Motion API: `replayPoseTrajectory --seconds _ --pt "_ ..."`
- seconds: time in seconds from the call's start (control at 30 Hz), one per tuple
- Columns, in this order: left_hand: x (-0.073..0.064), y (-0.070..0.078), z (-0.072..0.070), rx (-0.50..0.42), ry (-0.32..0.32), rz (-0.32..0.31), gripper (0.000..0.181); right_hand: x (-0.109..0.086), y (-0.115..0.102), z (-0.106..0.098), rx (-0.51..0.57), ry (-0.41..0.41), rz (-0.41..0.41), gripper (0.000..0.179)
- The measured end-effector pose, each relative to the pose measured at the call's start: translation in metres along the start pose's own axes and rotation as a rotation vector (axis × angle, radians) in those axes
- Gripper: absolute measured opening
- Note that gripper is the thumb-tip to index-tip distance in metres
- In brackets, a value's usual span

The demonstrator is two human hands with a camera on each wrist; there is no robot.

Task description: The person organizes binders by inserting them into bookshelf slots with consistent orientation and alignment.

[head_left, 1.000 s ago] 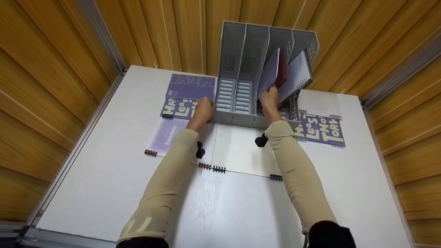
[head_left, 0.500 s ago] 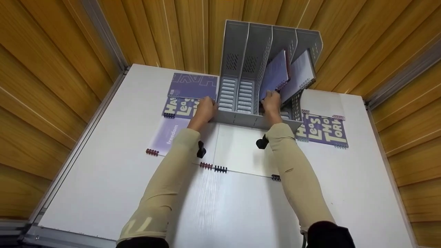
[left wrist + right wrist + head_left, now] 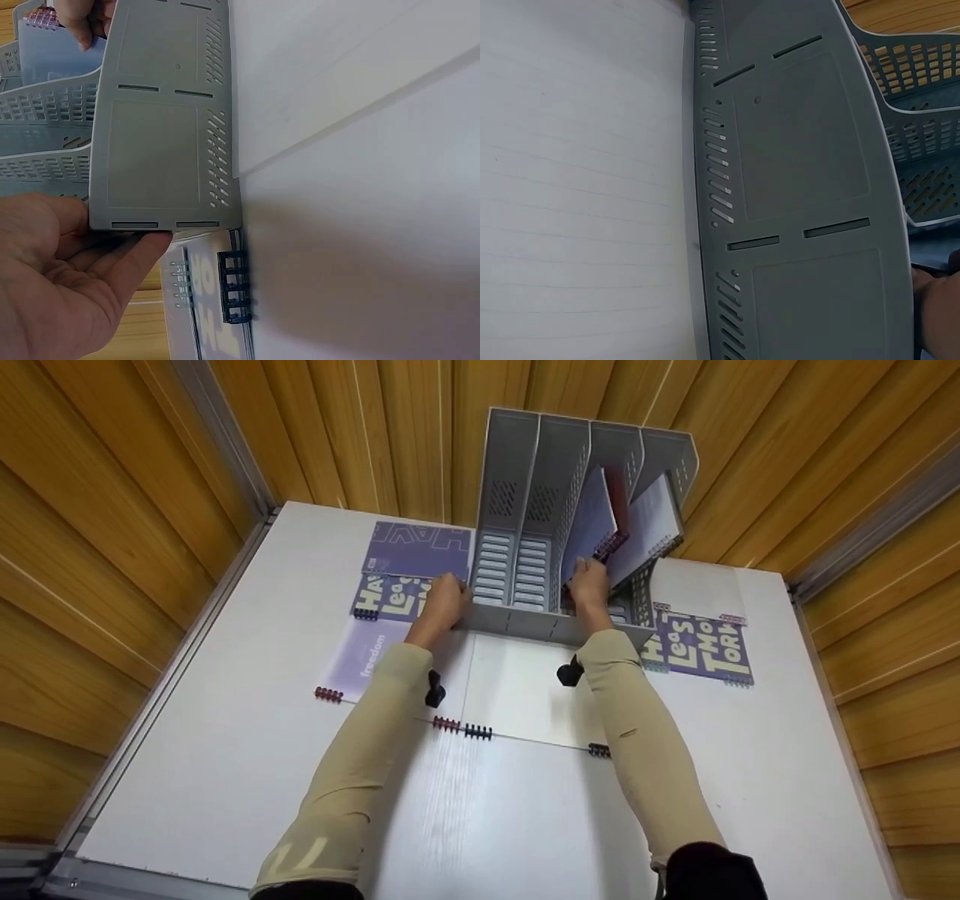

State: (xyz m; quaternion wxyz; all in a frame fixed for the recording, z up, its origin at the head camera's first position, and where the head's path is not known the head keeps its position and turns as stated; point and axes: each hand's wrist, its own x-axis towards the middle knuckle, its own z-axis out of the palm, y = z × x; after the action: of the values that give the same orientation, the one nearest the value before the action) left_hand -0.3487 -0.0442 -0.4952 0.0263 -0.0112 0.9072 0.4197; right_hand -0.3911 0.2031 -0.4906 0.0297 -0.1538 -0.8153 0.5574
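Note:
A grey desk file organizer [image 3: 525, 619] with upright compartments stands at the back of the white table. My left hand [image 3: 444, 604] grips its left front corner; in the left wrist view the fingers curl round the side wall. My right hand [image 3: 589, 585] reaches into the third compartment and holds the lower corner of a blue spiral notebook [image 3: 592, 521]. A dark red notebook [image 3: 616, 499] leans just behind it. Over the right-hand compartments tilts a pale-covered spiral notebook [image 3: 645, 529]. The right fingertips are partly hidden in the head view.
Purple notebooks [image 3: 420, 551] lie left of the organizer, with a lilac "freedom" notebook [image 3: 371, 649] below. An open white notebook [image 3: 525, 686] lies in front. More notebooks [image 3: 701, 645] lie at the right. Wood-slat walls [image 3: 405, 435] surround the table.
The blue notebook has shifted in the third compartment, and its spiral edge now shows above my right hand. The red notebook shows more behind it. My left hand stays on the organizer.

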Motion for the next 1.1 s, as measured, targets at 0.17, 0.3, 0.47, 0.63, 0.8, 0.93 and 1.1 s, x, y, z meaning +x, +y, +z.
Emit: replayPoseTrajectory --seconds 0.17,0.3,0.47,0.63,0.8,0.93,1.1 --pt "0.001 0.001 0.002 0.006 -0.007 0.010 0.045 -0.002 0.000 0.000 -0.009 0.007 -0.019 0.029" --pt "0.000 0.001 0.006 0.008 -0.024 -0.008 0.042 -0.004 -0.001 -0.003 -0.086 -0.017 -0.048 0.029" --pt "-0.002 -0.001 0.009 0.014 -0.014 0.031 0.047 -0.013 -0.005 -0.012 -0.165 -0.127 -0.077 0.026" --pt "-0.003 -0.003 0.008 -0.003 -0.010 0.058 0.048 -0.034 -0.017 -0.026 -0.172 -0.226 -0.082 0.050" --pt "-0.002 -0.003 0.005 0.010 -0.002 0.074 0.046 -0.067 -0.025 -0.040 0.037 -0.327 -0.044 0.064" --pt "-0.001 -0.003 0.002 0.019 -0.016 0.066 0.046 -0.096 -0.026 -0.045 0.146 -0.364 -0.084 0.059" --pt "0.001 -0.003 -0.001 0.031 -0.009 0.050 0.046 -0.126 -0.023 -0.036 0.209 -0.428 -0.156 0.050"
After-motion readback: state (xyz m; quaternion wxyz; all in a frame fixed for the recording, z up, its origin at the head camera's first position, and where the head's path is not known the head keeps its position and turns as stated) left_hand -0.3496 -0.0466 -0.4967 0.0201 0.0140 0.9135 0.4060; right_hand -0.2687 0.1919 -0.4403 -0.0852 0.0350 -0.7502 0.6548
